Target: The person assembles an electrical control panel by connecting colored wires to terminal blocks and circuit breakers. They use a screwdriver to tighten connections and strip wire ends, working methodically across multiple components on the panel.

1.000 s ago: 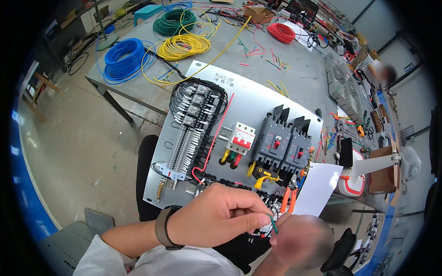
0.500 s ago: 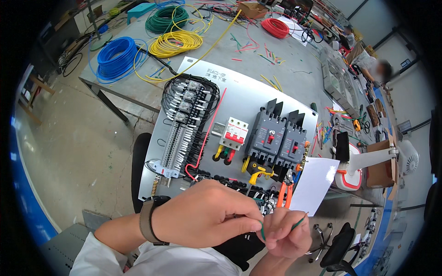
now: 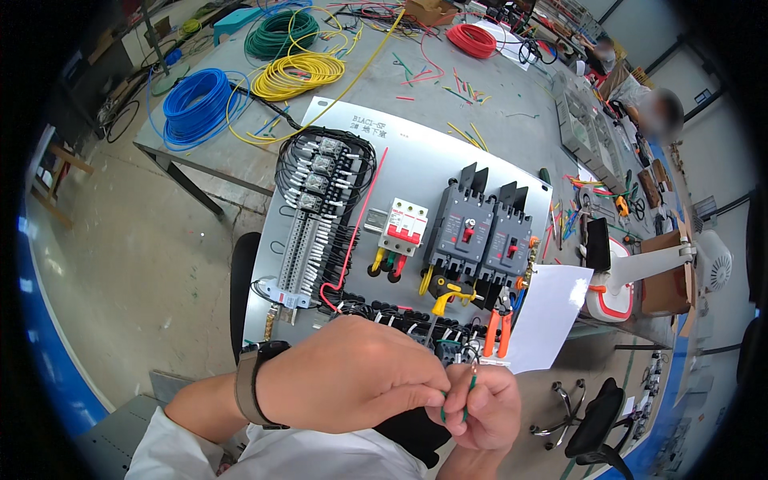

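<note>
Below the grey panel (image 3: 416,184), low in view: left hand (image 3: 344,384) and right hand (image 3: 484,408), now drawn together, both pinched shut on a short green wire (image 3: 470,386); earlier spread apart. Judged: wire being bent for fitting.

This is an electrical workshop. Just beyond the grip stands a grey mounting panel (image 3: 448,172) fitted with black circuit breakers (image 3: 480,232) and rows of terminal blocks (image 3: 308,232). Farther off on the grey worktop (image 3: 496,96) lie coils of blue wire (image 3: 192,104), yellow wire (image 3: 298,74), green wire (image 3: 280,34) and red wire (image 3: 472,38), among scattered offcuts. The floor is bare concrete (image 3: 136,264). Well right of the grip, what seem to be hand tools (image 3: 624,204) crowd another bench.
</note>
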### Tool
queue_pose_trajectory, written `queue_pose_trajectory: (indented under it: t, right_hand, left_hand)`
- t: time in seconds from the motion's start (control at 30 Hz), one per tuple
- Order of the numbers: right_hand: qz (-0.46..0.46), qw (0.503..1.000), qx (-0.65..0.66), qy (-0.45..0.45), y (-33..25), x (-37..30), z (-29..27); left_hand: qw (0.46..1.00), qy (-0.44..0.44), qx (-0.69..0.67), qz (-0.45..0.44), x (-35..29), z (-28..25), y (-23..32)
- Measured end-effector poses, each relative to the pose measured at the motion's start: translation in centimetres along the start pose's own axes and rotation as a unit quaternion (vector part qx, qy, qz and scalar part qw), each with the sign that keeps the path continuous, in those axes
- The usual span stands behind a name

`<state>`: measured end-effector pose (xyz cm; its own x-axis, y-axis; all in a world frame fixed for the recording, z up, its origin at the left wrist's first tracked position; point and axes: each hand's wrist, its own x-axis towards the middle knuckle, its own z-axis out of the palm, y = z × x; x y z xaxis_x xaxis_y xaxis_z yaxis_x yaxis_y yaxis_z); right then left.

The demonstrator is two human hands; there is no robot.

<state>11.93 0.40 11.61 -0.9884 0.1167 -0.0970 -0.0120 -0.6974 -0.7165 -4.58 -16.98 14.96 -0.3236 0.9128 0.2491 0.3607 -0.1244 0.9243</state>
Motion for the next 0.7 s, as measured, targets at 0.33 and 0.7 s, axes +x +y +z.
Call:
queue_pose_trajectory:
  t: [0.33, 0.7]
  right_hand:
    - [-0.027, 0.999, 0.039, 0.013, 0.3, 0.0, 0.4]
    - [-0.091, 0.972, -0.204, -0.070, -1.5, -1.3, -0.1]
  left_hand:
    - [0.999, -0.002, 0.038, -0.002, 0.1, -0.1, 0.2]
    - [0.995, -0.041, 0.072, -0.053, -0.3, -0.4, 2.8]
